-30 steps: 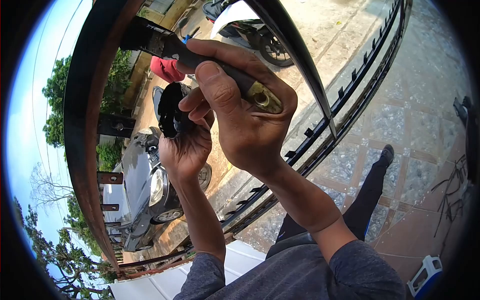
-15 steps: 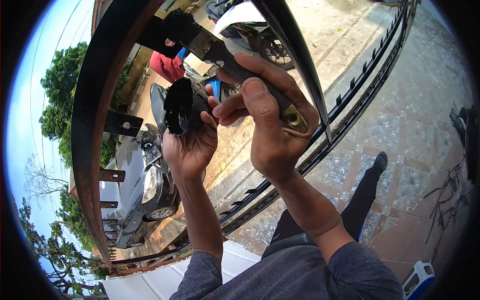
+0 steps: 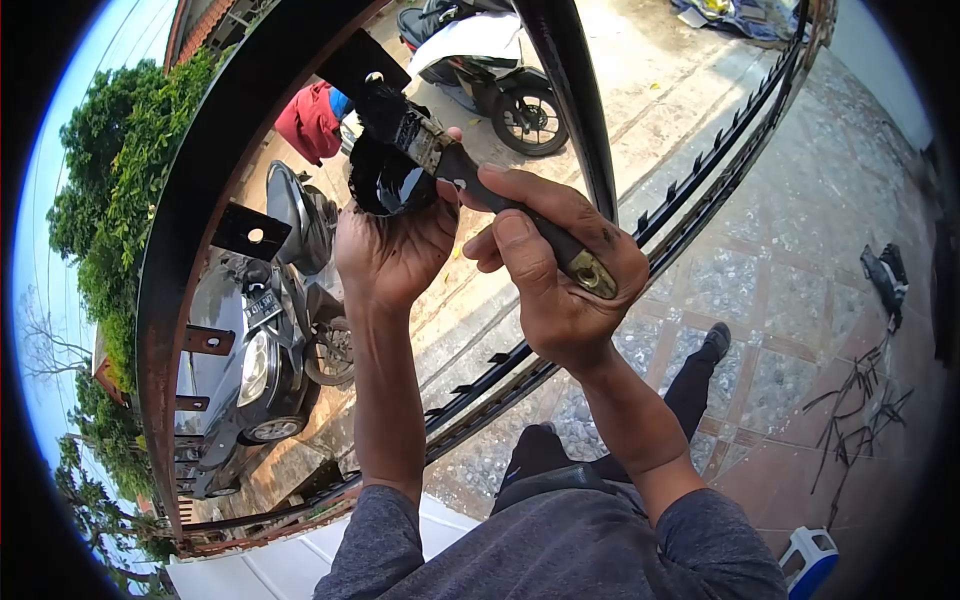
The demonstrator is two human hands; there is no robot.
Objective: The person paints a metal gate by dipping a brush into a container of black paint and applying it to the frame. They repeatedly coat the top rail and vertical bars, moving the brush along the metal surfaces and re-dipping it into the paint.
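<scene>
My right hand [image 3: 565, 265] is wrapped around the dark handle of a paintbrush [image 3: 465, 175]. The brush's bristles are coated in black paint and sit at the rim of a small paint cup [image 3: 378, 185], close to a metal tab. Glossy black paint shows inside this cup, which my left hand [image 3: 398, 245] holds from below, tilted toward me. Dark smears mark my left palm. Around both hands runs a black metal frame [image 3: 180, 225] with flat drilled tabs [image 3: 250, 232] along its inner side.
Beyond the frame stand a motorbike [image 3: 520, 105] and a dark car [image 3: 250, 370]. A lower black rail with short spikes [image 3: 690, 180] crosses the view. Dark strips [image 3: 855, 400] lie on the tiled floor at right, near a blue and white object [image 3: 810, 560].
My right hand has moved slightly down and right, and the brush's bristles are now at the cup's rim. The cup has risen and tilted so its paint shows. My view has shifted.
</scene>
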